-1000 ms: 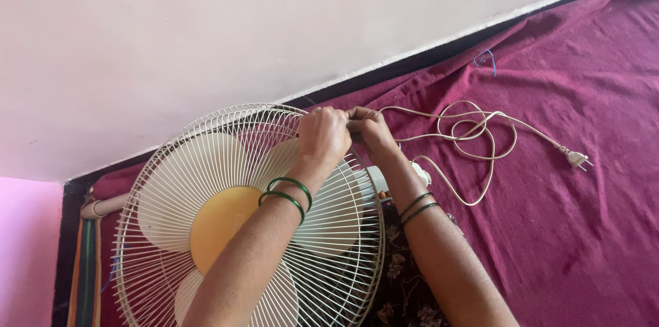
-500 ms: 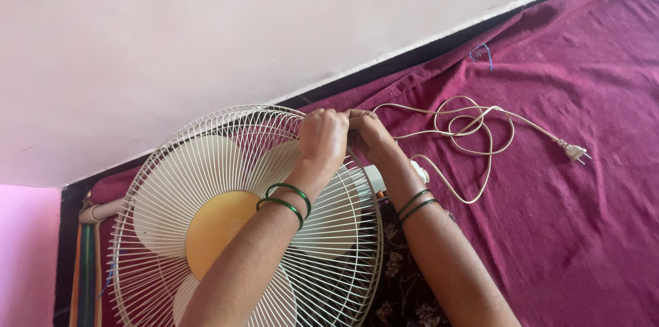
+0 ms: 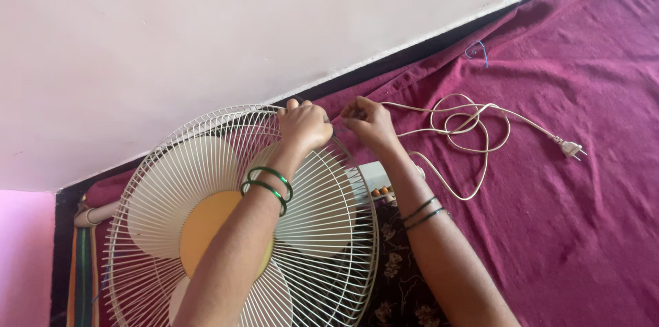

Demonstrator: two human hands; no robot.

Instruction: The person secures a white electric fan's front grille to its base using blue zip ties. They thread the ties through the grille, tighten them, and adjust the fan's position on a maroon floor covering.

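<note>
A cream pedestal fan lies on its back, its round wire guard [image 3: 206,162] facing up over pale blades and a yellow hub [image 3: 206,227]. My left hand [image 3: 304,124] is closed on the guard's top rim. My right hand [image 3: 367,121] sits just to the right of it, fingers pinched together at the rim's edge; what it pinches is too small to tell. Both wrists wear green bangles.
The fan's cream power cord [image 3: 467,128] lies in loose loops on the maroon cloth [image 3: 563,217], ending in a plug [image 3: 571,149]. A pale wall [image 3: 206,25] with a dark skirting strip runs behind. The fan's control box [image 3: 374,176] shows under my right forearm.
My hands, which were pressed together at the rim, have parted: the left slid left along the guard's rim, the right stays at the edge. The view shifted slightly.
</note>
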